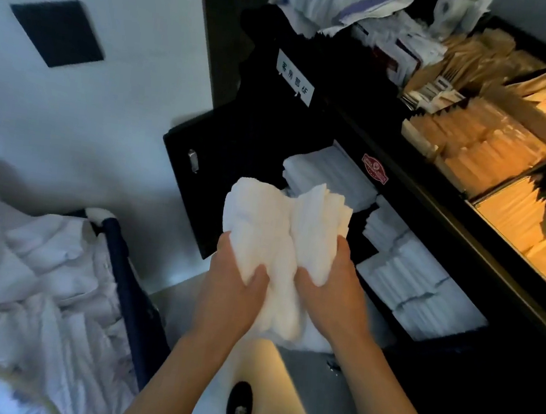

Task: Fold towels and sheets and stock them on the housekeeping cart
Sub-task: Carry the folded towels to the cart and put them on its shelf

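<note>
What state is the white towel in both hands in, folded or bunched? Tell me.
Bunched, not neatly folded. The white towel is crumpled into two uneven lumps, held by the left hand and the right hand, unlike the flat folded stacks on the cart.

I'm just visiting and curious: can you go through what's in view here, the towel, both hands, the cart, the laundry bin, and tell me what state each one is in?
white towel: bunched, held up in front of the cart, not yet stocked.
left hand: grips the towel's left side.
right hand: grips the towel's right side.
housekeeping cart: open at the side, shelf showing.
folded linens: stacked on the shelf.
top tray: filled with packets.
laundry bin: heaped with crumpled sheets.
</note>
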Action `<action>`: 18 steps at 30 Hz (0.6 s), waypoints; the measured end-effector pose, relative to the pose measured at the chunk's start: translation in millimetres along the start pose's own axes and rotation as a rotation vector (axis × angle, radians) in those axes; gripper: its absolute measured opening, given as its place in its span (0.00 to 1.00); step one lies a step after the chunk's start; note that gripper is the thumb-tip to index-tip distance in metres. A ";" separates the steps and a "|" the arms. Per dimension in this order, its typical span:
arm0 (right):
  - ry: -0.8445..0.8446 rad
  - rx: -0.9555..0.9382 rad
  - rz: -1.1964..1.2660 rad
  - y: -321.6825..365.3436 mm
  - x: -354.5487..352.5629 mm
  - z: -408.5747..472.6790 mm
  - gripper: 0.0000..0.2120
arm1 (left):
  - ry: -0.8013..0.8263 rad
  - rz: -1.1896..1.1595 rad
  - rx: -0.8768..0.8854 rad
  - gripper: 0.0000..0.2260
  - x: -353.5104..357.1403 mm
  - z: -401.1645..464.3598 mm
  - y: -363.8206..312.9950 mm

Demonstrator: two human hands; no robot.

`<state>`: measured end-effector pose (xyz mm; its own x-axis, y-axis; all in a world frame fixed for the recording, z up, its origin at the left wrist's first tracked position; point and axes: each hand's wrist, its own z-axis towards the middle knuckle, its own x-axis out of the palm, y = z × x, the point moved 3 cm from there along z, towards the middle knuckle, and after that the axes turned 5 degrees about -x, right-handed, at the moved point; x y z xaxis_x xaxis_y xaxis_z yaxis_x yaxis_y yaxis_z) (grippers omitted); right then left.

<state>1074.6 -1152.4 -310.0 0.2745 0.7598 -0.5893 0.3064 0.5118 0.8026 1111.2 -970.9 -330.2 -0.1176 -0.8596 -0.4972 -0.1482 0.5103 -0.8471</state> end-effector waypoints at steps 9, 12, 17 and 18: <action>0.098 0.004 -0.007 -14.5 11.7 54.8 0.39 | -0.047 0.050 -0.075 0.30 15.6 40.6 -1.8; 0.123 0.006 0.003 -23.0 9.1 73.6 0.40 | -0.068 0.066 -0.086 0.30 27.4 51.3 -8.1; 0.173 0.007 0.008 -46.0 2.1 102.3 0.41 | -0.084 0.103 -0.109 0.30 54.3 66.0 -16.3; 0.183 0.011 0.020 -51.4 0.9 106.1 0.41 | -0.082 0.114 -0.116 0.30 60.0 68.2 -17.2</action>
<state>1155.8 -1220.6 -361.6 0.1110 0.8305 -0.5458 0.3131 0.4920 0.8123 1173.7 -1032.9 -358.3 -0.0604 -0.7930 -0.6062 -0.2510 0.5998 -0.7597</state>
